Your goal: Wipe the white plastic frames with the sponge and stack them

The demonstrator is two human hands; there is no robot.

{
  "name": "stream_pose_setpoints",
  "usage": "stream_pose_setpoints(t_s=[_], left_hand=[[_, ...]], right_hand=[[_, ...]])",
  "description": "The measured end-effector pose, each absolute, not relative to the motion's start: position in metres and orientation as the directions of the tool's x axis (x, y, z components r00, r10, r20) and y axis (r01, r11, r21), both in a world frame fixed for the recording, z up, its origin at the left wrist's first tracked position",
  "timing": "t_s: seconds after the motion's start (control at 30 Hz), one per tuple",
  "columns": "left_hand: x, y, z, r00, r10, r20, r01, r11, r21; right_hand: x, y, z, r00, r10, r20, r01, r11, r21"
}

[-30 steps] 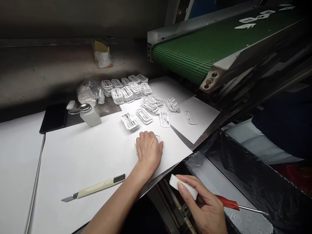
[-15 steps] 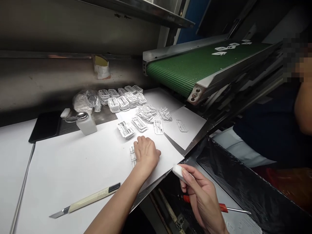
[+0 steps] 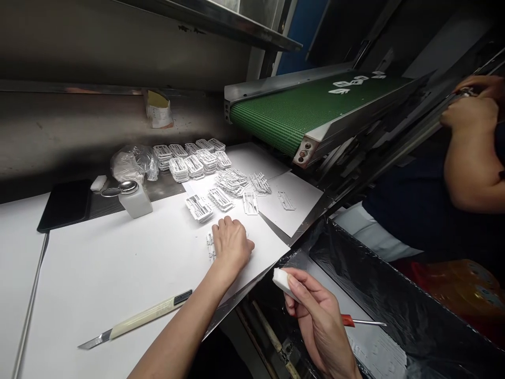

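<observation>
My left hand [image 3: 232,245] has shifted since a second ago, baring more white frames [image 3: 210,245] just left of it; I can't tell its grip. My right hand [image 3: 320,311] pinches a white block [image 3: 282,280].

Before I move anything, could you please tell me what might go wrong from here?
The knife lies on the paper with its blade out, close by the left forearm, so a sweep of that arm might knock it or lead to a cut. The left hand covers much of the white parts beneath it, so firm pressing could bend them. The uneven pile of white frames beyond might slide if bumped.
</observation>
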State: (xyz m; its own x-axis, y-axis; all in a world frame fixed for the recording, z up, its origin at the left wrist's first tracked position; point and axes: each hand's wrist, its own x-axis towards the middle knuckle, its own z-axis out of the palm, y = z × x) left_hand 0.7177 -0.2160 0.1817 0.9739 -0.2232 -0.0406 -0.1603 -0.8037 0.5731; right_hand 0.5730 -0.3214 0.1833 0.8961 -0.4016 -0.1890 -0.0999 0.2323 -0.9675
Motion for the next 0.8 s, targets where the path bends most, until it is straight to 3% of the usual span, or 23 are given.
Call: stream_pose_setpoints(t_s=[0.17, 0.3, 0.33, 0.4, 0.47, 0.53, 0.63, 0.8], left_hand=[[0.698, -0.190, 0.198, 0.984, -0.167, -0.055, -0.036, -0.497, 0.867], [0.654, -0.137, 0.203, 0.950, -0.188, -0.250, 0.229, -0.126, 0.965], [0.638, -0.124, 0.202, 0.925, -0.200, -0.324, 0.336, 0.030, 0.941], [0.606, -0.102, 0.196, 0.810, -0.358, -0.465, 0.587, 0.488, 0.646], [0.576, -0.089, 0.190, 0.733, -0.447, -0.513, 0.663, 0.639, 0.390], [0.552, -0.082, 0.185, 0.668, -0.380, -0.640, 0.681, 0.658, 0.320], [0.534, -0.075, 0.183, 0.559, -0.201, -0.805, 0.682, 0.664, 0.308], [0.527, -0.064, 0.185, 0.501, -0.127, -0.856, 0.724, 0.603, 0.334]], right_hand=[[0.570, -0.327, 0.184, 0.888, -0.422, -0.184, -0.076, 0.260, -0.963], [0.570, -0.322, 0.184, 0.897, -0.399, -0.192, -0.074, 0.291, -0.954], [0.571, -0.317, 0.184, 0.904, -0.376, -0.201, -0.086, 0.301, -0.950], [0.572, -0.306, 0.182, 0.926, -0.312, -0.213, -0.113, 0.309, -0.944], [0.572, -0.293, 0.179, 0.946, -0.236, -0.222, -0.144, 0.305, -0.941], [0.572, -0.280, 0.176, 0.958, -0.162, -0.238, -0.187, 0.277, -0.942], [0.570, -0.264, 0.175, 0.966, -0.074, -0.248, -0.232, 0.171, -0.957], [0.561, -0.245, 0.176, 0.980, 0.069, -0.186, -0.175, -0.138, -0.975]])
